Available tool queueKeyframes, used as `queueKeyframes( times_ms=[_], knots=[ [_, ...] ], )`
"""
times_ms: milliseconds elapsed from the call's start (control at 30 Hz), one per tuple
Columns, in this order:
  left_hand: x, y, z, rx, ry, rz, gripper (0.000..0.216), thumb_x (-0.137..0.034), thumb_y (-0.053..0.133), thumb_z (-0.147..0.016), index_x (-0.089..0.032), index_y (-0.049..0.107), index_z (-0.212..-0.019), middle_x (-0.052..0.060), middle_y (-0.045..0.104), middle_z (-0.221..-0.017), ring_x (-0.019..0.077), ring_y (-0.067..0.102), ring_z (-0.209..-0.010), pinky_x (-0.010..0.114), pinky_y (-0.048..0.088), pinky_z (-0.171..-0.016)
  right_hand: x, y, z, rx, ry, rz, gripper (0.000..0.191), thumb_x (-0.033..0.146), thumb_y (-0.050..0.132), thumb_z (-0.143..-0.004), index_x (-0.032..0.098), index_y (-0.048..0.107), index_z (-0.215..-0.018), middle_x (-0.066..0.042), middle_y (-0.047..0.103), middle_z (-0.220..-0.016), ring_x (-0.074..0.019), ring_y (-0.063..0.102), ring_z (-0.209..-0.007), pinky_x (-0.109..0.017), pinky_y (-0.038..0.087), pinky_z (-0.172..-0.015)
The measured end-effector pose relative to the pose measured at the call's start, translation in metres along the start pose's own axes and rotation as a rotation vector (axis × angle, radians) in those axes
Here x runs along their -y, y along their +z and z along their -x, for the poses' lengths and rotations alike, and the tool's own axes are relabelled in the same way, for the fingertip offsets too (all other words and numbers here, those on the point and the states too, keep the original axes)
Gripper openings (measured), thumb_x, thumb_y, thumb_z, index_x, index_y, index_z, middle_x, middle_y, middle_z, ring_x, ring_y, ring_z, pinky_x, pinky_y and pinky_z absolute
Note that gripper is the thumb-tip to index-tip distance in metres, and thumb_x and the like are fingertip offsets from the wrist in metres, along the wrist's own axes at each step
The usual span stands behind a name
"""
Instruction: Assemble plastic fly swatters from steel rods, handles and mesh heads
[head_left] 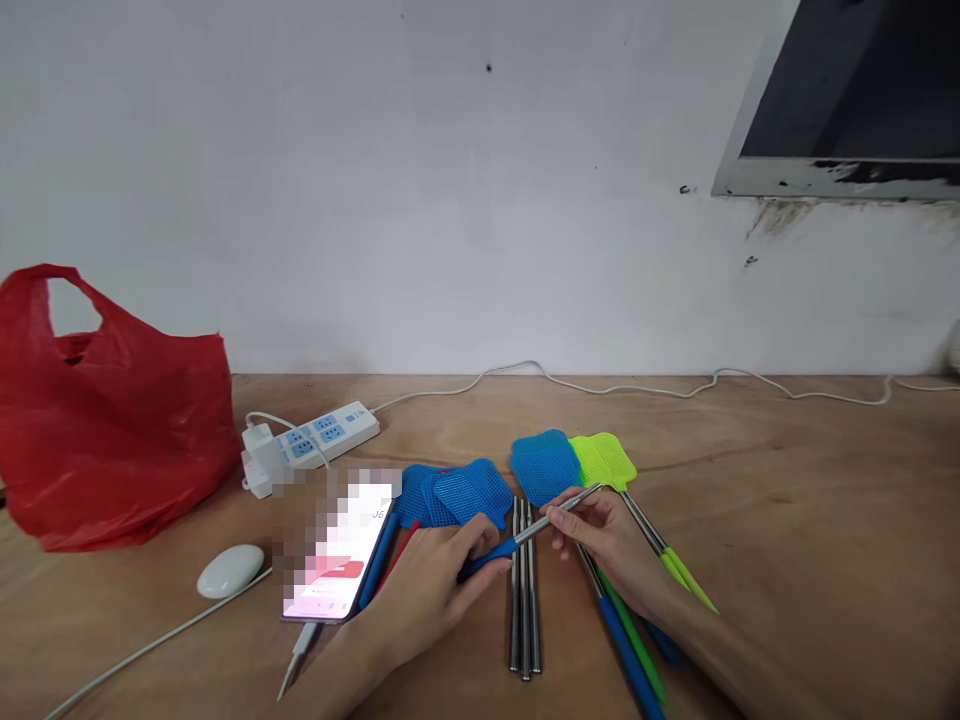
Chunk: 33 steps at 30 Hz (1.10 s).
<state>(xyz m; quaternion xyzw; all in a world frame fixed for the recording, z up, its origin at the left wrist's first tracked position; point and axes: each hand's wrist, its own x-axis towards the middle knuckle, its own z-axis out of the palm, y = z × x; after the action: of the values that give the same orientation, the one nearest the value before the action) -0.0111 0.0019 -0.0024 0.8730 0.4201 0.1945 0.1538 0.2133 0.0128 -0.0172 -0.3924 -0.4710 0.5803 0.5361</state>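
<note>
My left hand [442,570] is closed around the blue grip of a fly swatter handle [534,528]. Its metal rod points up and to the right, and my right hand [600,530] pinches the rod near its far end. No mesh head shows on this rod. Beneath it lie several loose metal rods [525,600], side by side. Beside my left hand is a pile of blue mesh swatter heads [469,495], partly covering one another. Past my right hand lie more swatters, with blue heads [546,465] and yellow-green heads [606,460]; my right forearm hides some of their handles.
A lit phone [341,550] stands tilted at left, with a cable at its lower end. Nearby are a white mouse-shaped object [230,571], a power strip [330,432] and a red plastic bag [127,430]. A white cord [615,388] runs along the wall.
</note>
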Motion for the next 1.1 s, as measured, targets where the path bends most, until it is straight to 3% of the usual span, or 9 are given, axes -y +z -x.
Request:
queueKeyframes(
  times_ms=[267, 533, 600, 700, 767, 900, 967, 1100],
  knots=[
    [-0.002, -0.003, -0.001, 0.057, -0.044, -0.016, 0.024, -0.037, 0.048, -0.100, -0.023, 0.061, -0.085, -0.004, 0.060, -0.061, 0.0149, 0.055, -0.051, 0.025, 0.029, -0.052, 0.005, -0.003, -0.004, -0.124, -0.029, -0.052, 0.037, 0.051, 0.088, -0.063, 0.019, 0.073, -0.072, 0.000, 0.066, -0.063, -0.0129, 0.059, -0.055, -0.023, 0.048, -0.047],
    [-0.002, -0.002, -0.001, 0.088, 0.000, -0.036, 0.025, -0.040, 0.051, -0.099, -0.022, 0.059, -0.083, -0.002, 0.065, -0.070, 0.0181, 0.062, -0.063, 0.026, 0.033, -0.056, 0.004, -0.004, -0.002, 0.033, 0.017, -0.039, 0.034, 0.052, 0.079, -0.076, 0.019, 0.071, -0.081, -0.003, 0.071, -0.072, -0.0154, 0.063, -0.058, -0.024, 0.050, -0.048],
    [-0.003, -0.004, -0.002, 0.060, -0.005, -0.022, 0.026, -0.039, 0.047, -0.102, -0.022, 0.060, -0.086, -0.001, 0.068, -0.076, 0.0182, 0.064, -0.066, 0.026, 0.036, -0.056, 0.005, -0.004, -0.002, 0.015, 0.035, -0.079, 0.037, 0.056, 0.077, -0.077, 0.020, 0.069, -0.079, -0.003, 0.072, -0.074, -0.0146, 0.062, -0.057, -0.022, 0.049, -0.045],
    [0.000, -0.006, -0.003, -0.063, -0.026, -0.042, 0.026, -0.035, 0.042, -0.103, -0.022, 0.061, -0.090, 0.002, 0.071, -0.090, 0.0210, 0.067, -0.080, 0.029, 0.046, -0.066, 0.007, -0.007, -0.004, -0.092, 0.064, -0.155, 0.039, 0.058, 0.077, -0.075, 0.020, 0.065, -0.075, 0.002, 0.065, -0.063, -0.0097, 0.054, -0.047, -0.018, 0.041, -0.040],
    [0.006, -0.003, -0.003, -0.130, -0.024, -0.086, 0.021, -0.033, 0.043, -0.103, -0.022, 0.062, -0.102, 0.005, 0.070, -0.107, 0.0247, 0.067, -0.098, 0.034, 0.051, -0.081, 0.007, -0.009, -0.005, -0.120, 0.064, -0.179, 0.039, 0.056, 0.078, -0.075, 0.020, 0.064, -0.073, 0.006, 0.055, -0.052, -0.0062, 0.044, -0.039, -0.016, 0.033, -0.036],
    [0.020, 0.006, -0.002, -0.105, 0.012, -0.218, 0.042, -0.033, 0.052, -0.100, -0.021, 0.047, -0.140, 0.013, 0.052, -0.148, 0.0331, 0.047, -0.136, 0.052, 0.040, -0.109, 0.006, -0.010, -0.007, -0.060, 0.066, -0.087, 0.042, 0.059, 0.072, -0.079, 0.019, 0.062, -0.073, 0.010, 0.042, -0.043, -0.0035, 0.029, -0.031, -0.017, 0.021, -0.033],
    [0.022, 0.009, -0.002, -0.066, 0.003, -0.238, 0.047, -0.034, 0.052, -0.100, -0.019, 0.044, -0.144, 0.014, 0.052, -0.147, 0.0337, 0.045, -0.137, 0.055, 0.038, -0.111, 0.005, -0.009, -0.006, -0.042, 0.074, -0.003, 0.045, 0.062, 0.069, -0.081, 0.019, 0.061, -0.072, 0.010, 0.042, -0.043, -0.0035, 0.028, -0.032, -0.017, 0.021, -0.034],
    [0.021, 0.009, -0.003, -0.083, -0.048, -0.217, 0.040, -0.034, 0.054, -0.099, -0.018, 0.052, -0.136, 0.013, 0.064, -0.131, 0.0327, 0.057, -0.123, 0.052, 0.045, -0.105, 0.003, -0.008, -0.005, -0.045, 0.083, 0.093, 0.047, 0.064, 0.066, -0.082, 0.019, 0.061, -0.072, 0.010, 0.041, -0.044, -0.0042, 0.029, -0.034, -0.018, 0.021, -0.035]
  ],
)
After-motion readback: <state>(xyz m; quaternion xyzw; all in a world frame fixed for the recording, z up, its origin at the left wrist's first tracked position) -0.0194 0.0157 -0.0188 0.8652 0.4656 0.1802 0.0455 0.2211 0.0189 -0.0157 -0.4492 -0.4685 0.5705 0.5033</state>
